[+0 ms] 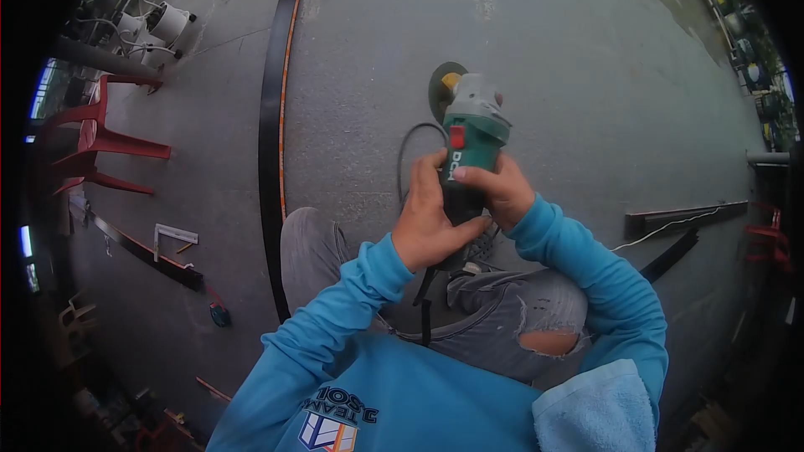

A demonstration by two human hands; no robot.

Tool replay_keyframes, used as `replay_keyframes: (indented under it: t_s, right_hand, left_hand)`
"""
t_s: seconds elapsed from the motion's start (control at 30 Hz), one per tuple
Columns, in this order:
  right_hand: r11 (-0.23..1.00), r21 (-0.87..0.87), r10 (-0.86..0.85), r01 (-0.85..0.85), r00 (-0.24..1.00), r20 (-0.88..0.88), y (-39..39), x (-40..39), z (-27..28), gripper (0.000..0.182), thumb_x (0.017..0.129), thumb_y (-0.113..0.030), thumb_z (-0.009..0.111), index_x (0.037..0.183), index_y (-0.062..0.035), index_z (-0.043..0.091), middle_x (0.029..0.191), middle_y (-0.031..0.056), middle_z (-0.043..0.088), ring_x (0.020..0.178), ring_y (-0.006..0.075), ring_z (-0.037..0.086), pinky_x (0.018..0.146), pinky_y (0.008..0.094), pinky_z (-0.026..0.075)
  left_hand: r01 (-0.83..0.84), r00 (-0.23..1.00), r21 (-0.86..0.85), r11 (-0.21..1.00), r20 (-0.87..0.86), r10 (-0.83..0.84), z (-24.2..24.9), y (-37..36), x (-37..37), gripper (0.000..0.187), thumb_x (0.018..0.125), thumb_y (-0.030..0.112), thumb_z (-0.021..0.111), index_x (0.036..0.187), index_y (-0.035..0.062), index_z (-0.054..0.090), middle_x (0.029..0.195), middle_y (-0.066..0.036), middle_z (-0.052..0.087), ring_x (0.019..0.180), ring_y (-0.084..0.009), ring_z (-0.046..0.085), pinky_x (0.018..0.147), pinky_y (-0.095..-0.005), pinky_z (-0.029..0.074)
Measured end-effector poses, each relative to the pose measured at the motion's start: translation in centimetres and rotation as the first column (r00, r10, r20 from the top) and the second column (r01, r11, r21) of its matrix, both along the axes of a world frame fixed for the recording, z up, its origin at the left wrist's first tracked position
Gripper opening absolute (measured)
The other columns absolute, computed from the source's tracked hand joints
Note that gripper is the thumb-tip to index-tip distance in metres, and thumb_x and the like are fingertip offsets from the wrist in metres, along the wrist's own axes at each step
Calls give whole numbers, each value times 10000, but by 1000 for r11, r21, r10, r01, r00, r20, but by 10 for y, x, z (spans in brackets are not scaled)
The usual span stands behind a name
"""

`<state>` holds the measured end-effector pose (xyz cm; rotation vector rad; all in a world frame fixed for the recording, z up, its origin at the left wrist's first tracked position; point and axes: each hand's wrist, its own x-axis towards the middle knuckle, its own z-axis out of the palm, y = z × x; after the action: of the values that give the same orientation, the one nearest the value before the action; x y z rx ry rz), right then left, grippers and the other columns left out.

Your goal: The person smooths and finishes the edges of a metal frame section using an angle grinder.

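Both hands hold a green and black angle grinder (477,130) with a grey metal head and a red switch. My left hand (421,219) wraps around the black rear of the body from the left side. My right hand (501,190) grips the body from the right, its thumb lying across the lettering. A thin round disc (444,92) is mounted at the grinder's head, pointing away from me above the floor. The grey power cord (404,163) loops out to the left of the tool.
A long black metal bar (271,117) with an orange edge runs along the floor at left. Red plastic chairs (105,138), a carpenter's square (174,236) and a tape measure (219,314) are further left. Dark metal pieces (682,219) and a white cord lie at right.
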<state>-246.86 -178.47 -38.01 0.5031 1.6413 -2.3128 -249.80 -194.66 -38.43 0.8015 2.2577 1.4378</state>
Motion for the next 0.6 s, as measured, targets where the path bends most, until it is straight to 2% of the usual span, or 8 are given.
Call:
replay_keyframes:
  t_s: [0.07, 0.1, 0.13, 0.17, 0.2, 0.23, 0.4, 0.6]
  right_hand:
    - [931, -357, 0, 76, 978, 209, 13, -11, 0, 552, 795, -293, 672, 1212, 14, 484, 1092, 165, 588, 1040, 260, 602, 960, 427, 502]
    - [857, -487, -52, 168, 969, 243, 13, -14, 2, 579, 774, -279, 677, 1220, 29, 475, 1055, 154, 600, 978, 265, 620, 935, 422, 523]
    - [872, -470, -31, 138, 973, 228, 11, -17, 6, 579, 774, -279, 677, 1220, 29, 475, 1055, 154, 600, 978, 265, 620, 935, 422, 523]
    - [869, -466, -127, 168, 985, 120, 8, -20, 10, 560, 779, -267, 667, 1209, 37, 478, 1059, 164, 601, 942, 271, 638, 919, 413, 539]
    - [861, -472, -214, 190, 977, 4, 6, -26, 16, 541, 783, -254, 658, 1199, 44, 481, 1062, 174, 602, 906, 276, 656, 903, 403, 555]
    - [872, -457, -218, 179, 975, -34, 1, -31, 29, 537, 810, -308, 642, 1198, 36, 500, 1033, 179, 624, 874, 275, 662, 868, 396, 560]
    - [931, -189, -340, 312, 930, -141, -28, -57, 83, 561, 927, -472, 471, 1165, 31, 539, 921, 205, 651, 847, 287, 665, 752, 375, 566]
    - [983, 52, -155, 174, 952, -263, -47, -53, 95, 513, 960, -489, 401, 1143, -33, 550, 943, 213, 656, 770, 302, 669, 683, 379, 570]
  left_hand:
    - [-48, 999, 158, 986, -1, 48, 17, -1, 9, 948, 673, 299, 838, 1303, -57, 226, 1236, -265, 348, 1212, -286, 425, 912, -396, 496]
    - [-212, 927, 121, 970, 339, 161, 32, -2, 15, 871, 693, 285, 824, 1290, -63, 294, 1188, -242, 424, 1145, -279, 500, 889, -371, 507]
    - [-236, 928, 146, 961, 329, 178, 29, -2, 11, 871, 693, 285, 824, 1290, -63, 294, 1188, -242, 424, 1145, -279, 500, 889, -371, 507]
    - [-154, 736, 270, 950, 673, -72, 19, -2, 3, 825, 710, 252, 820, 1284, -65, 320, 1134, -204, 471, 1062, -260, 551, 880, -371, 519]
    - [-121, 405, 417, 901, 849, -339, 13, -1, -3, 779, 726, 219, 815, 1278, -66, 345, 1080, -165, 518, 980, -241, 602, 870, -371, 530]
    - [-95, 556, 460, 883, 760, -336, 22, 0, -2, 701, 736, 183, 804, 1246, -67, 392, 1003, -131, 559, 881, -200, 622, 822, -327, 537]
    - [-154, 858, 470, 869, 499, -118, 35, -4, -8, 728, 702, 216, 793, 1225, -82, 385, 999, -159, 574, 876, -215, 622, 759, -327, 523]
    - [-202, 884, 417, 886, 467, -19, 65, -40, 6, 716, 656, 238, 780, 1161, -87, 389, 907, -206, 602, 816, -273, 648, 714, -350, 530]
